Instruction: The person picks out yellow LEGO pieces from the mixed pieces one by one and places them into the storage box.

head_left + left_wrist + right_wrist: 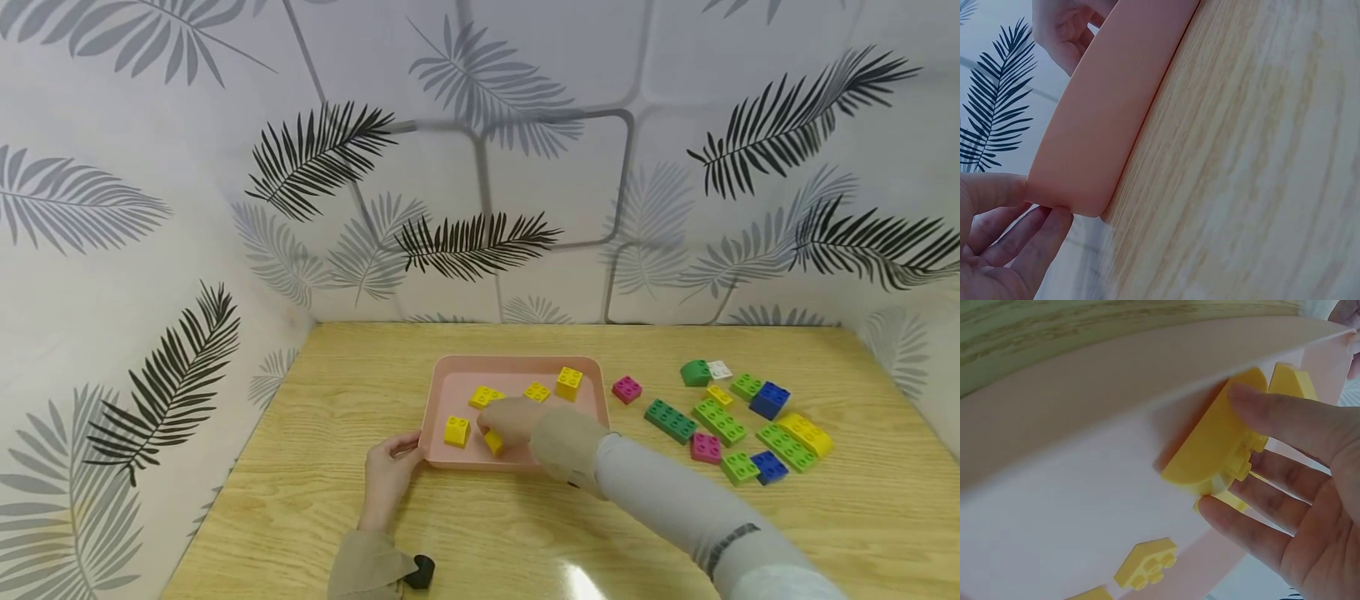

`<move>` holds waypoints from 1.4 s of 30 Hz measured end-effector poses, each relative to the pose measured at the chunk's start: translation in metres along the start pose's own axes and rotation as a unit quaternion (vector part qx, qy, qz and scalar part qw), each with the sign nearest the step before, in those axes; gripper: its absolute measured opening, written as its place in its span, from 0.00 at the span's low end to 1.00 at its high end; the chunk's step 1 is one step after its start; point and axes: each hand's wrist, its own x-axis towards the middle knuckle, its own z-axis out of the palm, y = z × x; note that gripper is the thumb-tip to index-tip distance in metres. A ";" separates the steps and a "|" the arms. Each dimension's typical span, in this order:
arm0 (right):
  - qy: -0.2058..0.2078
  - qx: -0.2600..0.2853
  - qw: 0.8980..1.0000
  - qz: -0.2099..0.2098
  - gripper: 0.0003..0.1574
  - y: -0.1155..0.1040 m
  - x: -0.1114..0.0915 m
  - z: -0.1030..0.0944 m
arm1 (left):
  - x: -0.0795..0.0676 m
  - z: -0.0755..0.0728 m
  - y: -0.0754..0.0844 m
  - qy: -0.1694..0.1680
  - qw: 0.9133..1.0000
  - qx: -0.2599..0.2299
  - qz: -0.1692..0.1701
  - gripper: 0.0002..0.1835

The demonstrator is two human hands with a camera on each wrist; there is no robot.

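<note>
A shallow pink tray (468,379) lies on the wooden table, holding several yellow bricks. My left hand (386,471) grips its near left corner, thumb and fingertips on the tray wall in the left wrist view. Inside the tray, my right hand (510,419) pinches a yellow building brick (1210,444) with a rounded side, its studs facing the palm. Left of that hand sits a yellow brick (456,431); behind it lie a flat yellow brick (485,397) and a small one (536,392). A taller yellow brick (568,383) stands in the far right corner.
Right of the tray, loose bricks are scattered: a dark green one (670,421), pink ones (706,447), lime ones (718,422), blue ones (770,400), a white one (719,370) and a yellow curved one (806,434). A leaf-patterned curtain (555,192) hangs behind the table (300,500).
</note>
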 end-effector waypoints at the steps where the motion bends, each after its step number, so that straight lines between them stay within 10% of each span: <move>1: 0.000 -0.005 1.000 -0.004 0.12 0.000 0.000 0.001 | 0.000 0.000 0.000 0.000 1.000 -0.001 -0.002 0.14; 14: 0.002 -0.081 0.996 -0.041 0.16 0.000 0.005 0.004 | 0.000 0.002 0.001 0.001 1.000 -0.004 -0.006 0.14; 32: 0.002 -0.055 0.998 -0.030 0.22 0.004 0.001 0.001 | 0.000 0.004 0.001 0.002 1.000 -0.005 -0.008 0.14; 42: 0.146 -0.049 0.982 -0.113 0.37 0.024 -0.009 -0.030 | 0.001 0.002 0.000 0.006 1.000 0.000 -0.013 0.14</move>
